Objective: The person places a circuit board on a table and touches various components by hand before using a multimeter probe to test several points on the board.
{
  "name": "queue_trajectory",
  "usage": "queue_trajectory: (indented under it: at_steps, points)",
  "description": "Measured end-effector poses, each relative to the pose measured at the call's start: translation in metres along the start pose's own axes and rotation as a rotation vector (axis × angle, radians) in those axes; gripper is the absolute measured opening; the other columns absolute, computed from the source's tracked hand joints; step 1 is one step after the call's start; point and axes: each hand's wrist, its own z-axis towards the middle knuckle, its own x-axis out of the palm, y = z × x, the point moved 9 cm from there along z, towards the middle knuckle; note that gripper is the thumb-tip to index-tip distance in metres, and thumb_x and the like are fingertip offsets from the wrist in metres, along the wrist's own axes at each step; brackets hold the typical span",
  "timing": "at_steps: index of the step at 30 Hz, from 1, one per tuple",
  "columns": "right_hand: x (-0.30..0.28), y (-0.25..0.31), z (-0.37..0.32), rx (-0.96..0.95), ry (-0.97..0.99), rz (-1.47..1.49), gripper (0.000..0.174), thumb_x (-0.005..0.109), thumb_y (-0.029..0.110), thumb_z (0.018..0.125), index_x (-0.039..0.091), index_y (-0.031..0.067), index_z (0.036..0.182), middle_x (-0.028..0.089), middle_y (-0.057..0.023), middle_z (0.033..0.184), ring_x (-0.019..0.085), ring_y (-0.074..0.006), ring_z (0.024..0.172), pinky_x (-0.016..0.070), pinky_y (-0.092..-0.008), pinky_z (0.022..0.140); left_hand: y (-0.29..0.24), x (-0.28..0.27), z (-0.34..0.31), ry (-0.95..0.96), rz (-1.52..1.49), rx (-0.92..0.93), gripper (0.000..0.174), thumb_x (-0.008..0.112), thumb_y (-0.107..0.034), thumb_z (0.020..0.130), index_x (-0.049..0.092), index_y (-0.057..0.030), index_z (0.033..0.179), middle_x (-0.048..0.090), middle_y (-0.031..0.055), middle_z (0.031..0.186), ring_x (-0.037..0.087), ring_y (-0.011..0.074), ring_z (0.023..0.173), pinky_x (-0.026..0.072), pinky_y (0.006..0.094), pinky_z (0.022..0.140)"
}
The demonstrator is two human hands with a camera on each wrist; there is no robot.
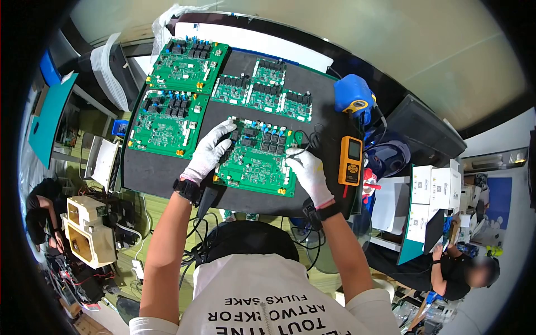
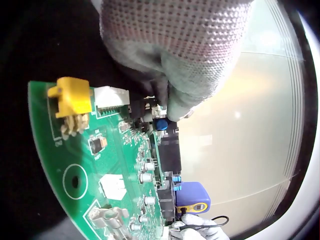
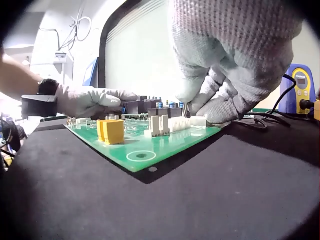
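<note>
A green circuit board (image 1: 251,170) lies on the dark mat in front of me, with black relays, blue parts and yellow connectors on it. My gloved left hand (image 1: 211,149) grips it at its left edge, thumb and fingers close around parts near the far corner in the left wrist view. At the board's right edge, my gloved right hand (image 1: 310,173) pinches a black cable lead (image 2: 207,226). A thin metal tip (image 3: 185,109) shows below these fingers, beside the white connectors (image 3: 180,123). The exact end of the lead is hidden by the fingers.
Two similar large boards (image 1: 164,131) lie at the left of the mat, and several smaller boards (image 1: 263,96) at the back. On the right stand a blue soldering station (image 1: 353,94) and an orange handheld meter (image 1: 350,162). Another person (image 1: 458,273) works at far right.
</note>
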Motion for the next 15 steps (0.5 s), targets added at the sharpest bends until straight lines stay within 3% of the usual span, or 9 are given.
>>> queue_trajectory:
  at_steps: [7,9,10,12,15]
  points:
    - [-0.005,0.016,0.002,-0.173,-0.018,-0.06,0.018,0.063,0.01,0.077,0.062,0.0006,0.092,0.061,-0.0146,0.086,0.061,-0.0272,0.077,0.0482,-0.0326,0.068,0.0,0.001,0.0,0.0,-0.007,-0.025,0.038,0.051,-0.001,0.085,0.051,-0.0041,0.122,0.04,0.0102,0.136,0.036,0.0213,0.126,0.0265,0.0301,0.104]
    - [-0.002,0.017,0.002,-0.209,0.023,-0.055,0.016,0.064,0.007,0.077,0.062,-0.0004,0.092,0.061,-0.0114,0.084,0.061,-0.0199,0.074,0.0471,-0.0282,0.066,0.001,0.002,0.0,0.001,0.009,-0.005,0.038,0.051,-0.001,0.085,0.051,-0.004,0.123,0.04,0.0103,0.136,0.036,0.0214,0.127,0.026,0.0303,0.104]
    - [-0.002,0.017,0.002,-0.211,0.02,-0.054,0.016,0.064,0.007,0.077,0.062,-0.0004,0.092,0.061,-0.0114,0.084,0.061,-0.0199,0.074,0.0471,-0.0282,0.066,0.001,0.002,0.0,0.002,0.011,-0.002,0.038,0.051,-0.001,0.085,0.051,-0.004,0.123,0.04,0.0103,0.136,0.036,0.0214,0.127,0.026,0.0303,0.104]
    - [0.0,0.012,0.003,-0.166,0.032,-0.033,0.015,0.062,0.009,0.077,0.062,0.0012,0.089,0.06,-0.0142,0.084,0.06,-0.0281,0.076,0.0471,-0.0329,0.066,-0.001,0.003,0.0,0.006,0.027,0.018,0.038,0.052,-0.002,0.085,0.051,-0.0042,0.122,0.04,0.0105,0.136,0.035,0.0217,0.127,0.0255,0.0305,0.104]
    - [0.003,0.007,0.004,-0.154,0.039,-0.034,0.013,0.062,0.01,0.078,0.061,0.0016,0.089,0.06,-0.014,0.084,0.06,-0.0279,0.076,0.047,-0.0325,0.066,0.001,0.003,0.001,0.001,0.033,0.022,0.038,0.052,-0.001,0.084,0.051,-0.0042,0.122,0.04,0.0107,0.136,0.035,0.0218,0.127,0.0253,0.0306,0.105]
